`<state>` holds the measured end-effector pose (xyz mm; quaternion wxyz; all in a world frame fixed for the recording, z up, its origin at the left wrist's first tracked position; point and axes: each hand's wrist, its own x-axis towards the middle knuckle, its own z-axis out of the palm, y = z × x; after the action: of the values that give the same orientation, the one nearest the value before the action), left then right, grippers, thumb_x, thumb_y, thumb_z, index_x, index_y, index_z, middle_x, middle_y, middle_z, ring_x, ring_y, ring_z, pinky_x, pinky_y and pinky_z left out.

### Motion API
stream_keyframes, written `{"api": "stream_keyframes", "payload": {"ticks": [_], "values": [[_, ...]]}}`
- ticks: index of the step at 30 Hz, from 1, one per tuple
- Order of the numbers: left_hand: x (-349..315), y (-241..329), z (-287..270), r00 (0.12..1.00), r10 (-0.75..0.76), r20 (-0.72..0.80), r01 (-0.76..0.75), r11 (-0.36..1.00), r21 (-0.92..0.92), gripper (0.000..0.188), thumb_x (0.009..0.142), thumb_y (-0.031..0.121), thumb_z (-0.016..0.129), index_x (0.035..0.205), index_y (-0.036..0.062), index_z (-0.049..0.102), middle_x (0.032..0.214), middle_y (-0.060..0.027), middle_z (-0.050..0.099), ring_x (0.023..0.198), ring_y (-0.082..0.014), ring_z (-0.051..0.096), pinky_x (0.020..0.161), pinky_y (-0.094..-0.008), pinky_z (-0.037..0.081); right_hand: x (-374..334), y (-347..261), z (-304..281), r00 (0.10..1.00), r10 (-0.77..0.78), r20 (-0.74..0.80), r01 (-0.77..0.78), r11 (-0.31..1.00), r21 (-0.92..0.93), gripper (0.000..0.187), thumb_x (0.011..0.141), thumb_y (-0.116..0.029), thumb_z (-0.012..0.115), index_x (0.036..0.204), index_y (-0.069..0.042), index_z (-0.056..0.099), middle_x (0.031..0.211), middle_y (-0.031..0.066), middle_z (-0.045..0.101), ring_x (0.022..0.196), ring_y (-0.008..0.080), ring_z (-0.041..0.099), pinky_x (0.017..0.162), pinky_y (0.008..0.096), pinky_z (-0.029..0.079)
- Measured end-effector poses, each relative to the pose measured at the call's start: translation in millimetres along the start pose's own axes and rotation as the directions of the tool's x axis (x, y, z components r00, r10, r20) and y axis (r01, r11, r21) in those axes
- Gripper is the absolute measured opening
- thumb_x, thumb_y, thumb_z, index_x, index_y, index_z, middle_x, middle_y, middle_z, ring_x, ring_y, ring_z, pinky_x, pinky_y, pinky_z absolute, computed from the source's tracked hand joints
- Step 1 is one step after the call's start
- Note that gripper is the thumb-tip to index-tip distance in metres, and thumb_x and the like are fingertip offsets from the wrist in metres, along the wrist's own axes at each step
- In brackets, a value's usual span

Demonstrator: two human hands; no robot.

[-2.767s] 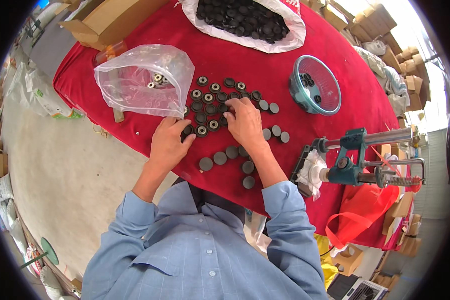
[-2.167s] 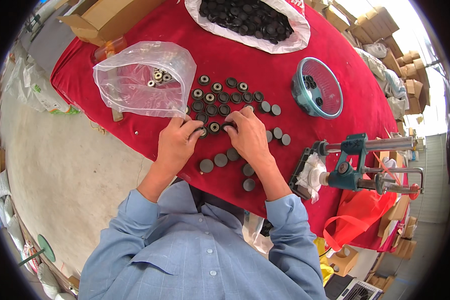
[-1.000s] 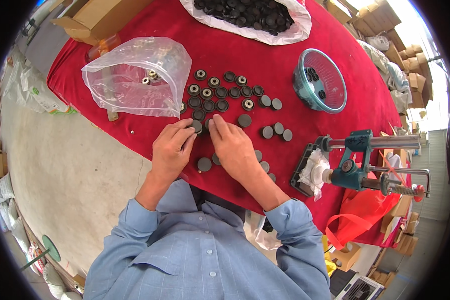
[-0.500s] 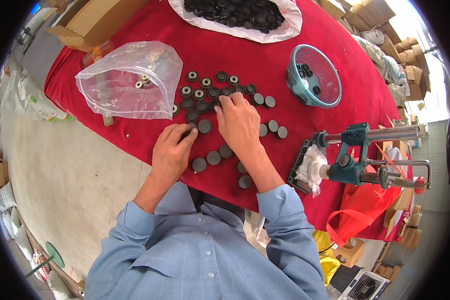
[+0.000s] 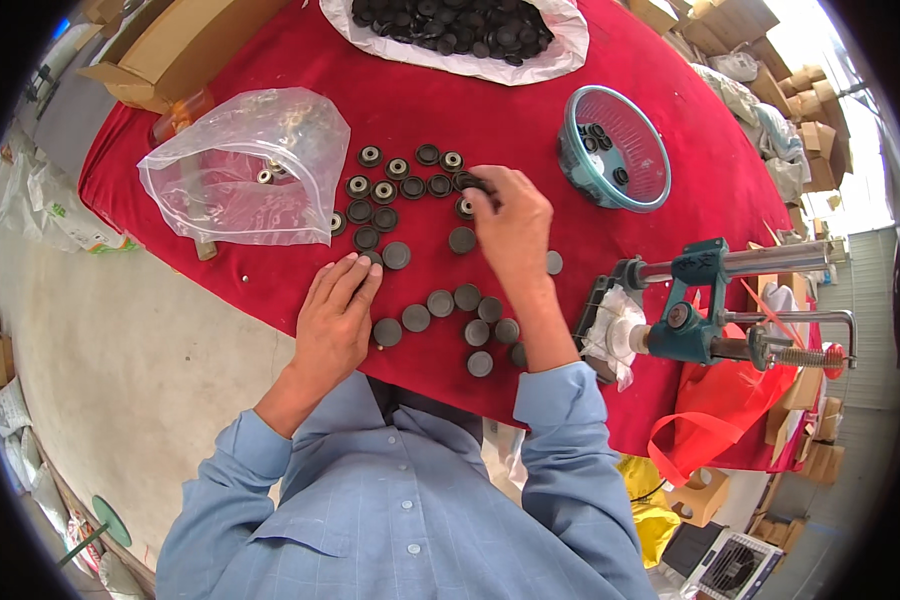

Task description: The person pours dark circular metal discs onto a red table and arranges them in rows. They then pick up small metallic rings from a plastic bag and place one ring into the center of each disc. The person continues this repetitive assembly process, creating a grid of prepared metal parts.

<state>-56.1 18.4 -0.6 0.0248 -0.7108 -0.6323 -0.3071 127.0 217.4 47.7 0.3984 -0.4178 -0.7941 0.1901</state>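
My right hand [image 5: 515,222] pinches a round black cap [image 5: 471,182] between thumb and fingers, at the right end of a cluster of caps. A cap with a metal bearing-like centre [image 5: 465,208] lies just under its thumb. The fingers of my left hand [image 5: 336,312] are stretched out, their tips touching a black cap [image 5: 372,258] at the cluster's near end; the thumb is hard to see. Several caps in the cluster show metal ringed centres, such as one [image 5: 383,191]; others are dark and hollow. Plain dark discs [image 5: 440,303] lie in a curved row nearer me.
A clear plastic bag [image 5: 240,170] with metal pieces lies at left, beside a cardboard box [image 5: 175,55]. A white sack [image 5: 570,55] of black caps stands at the back. To the right are a teal basket [image 5: 618,200] and a green hand press [image 5: 695,300] on the red cloth [image 5: 710,150].
My right hand has moved right and away from the cluster's middle, now with a cap in its fingers. The left hand's fingers have straightened over the near cap. Several discs have shifted nearer me.
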Motion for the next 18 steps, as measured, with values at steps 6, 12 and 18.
{"api": "stream_keyframes", "payload": {"ticks": [6,12,18], "values": [[1,6,-10,0.996,-0.083,-0.016,0.081,0.991,-0.105,0.052,0.090,-0.005,0.068,0.141,0.0016,0.068,0.144,-0.0166,0.064,0.139,-0.0385,0.059,0.117,-0.0512,0.047,-14,16,-11,0.995,-0.098,0.008,0.099,0.991,-0.093,0.016,0.089,-0.005,0.079,0.105,-0.006,0.077,0.095,0.0094,0.074,0.085,0.0327,0.073,0.077,0.0417,0.059],[25,-13,-32,0.989,-0.141,-0.047,0.130,0.975,-0.181,0.049,0.094,-0.003,0.069,0.143,0.0012,0.067,0.143,-0.0178,0.067,0.135,-0.0380,0.063,0.113,-0.0461,0.050,-21,25,7,0.975,-0.215,0.049,0.221,0.952,-0.210,0.012,0.087,-0.002,0.077,0.097,-0.008,0.075,0.098,0.0055,0.074,0.092,0.0286,0.073,0.077,0.0415,0.061],[45,-35,-30,0.958,-0.288,-0.015,0.283,0.948,-0.147,0.057,0.096,0.004,0.072,0.152,0.0098,0.064,0.133,-0.0206,0.073,0.122,-0.0380,0.069,0.101,-0.0423,0.053,-20,27,8,0.968,-0.243,0.058,0.250,0.941,-0.229,0.011,0.087,-0.003,0.075,0.098,-0.007,0.075,0.100,0.0060,0.075,0.093,0.0290,0.072,0.079,0.0422,0.060]]}}
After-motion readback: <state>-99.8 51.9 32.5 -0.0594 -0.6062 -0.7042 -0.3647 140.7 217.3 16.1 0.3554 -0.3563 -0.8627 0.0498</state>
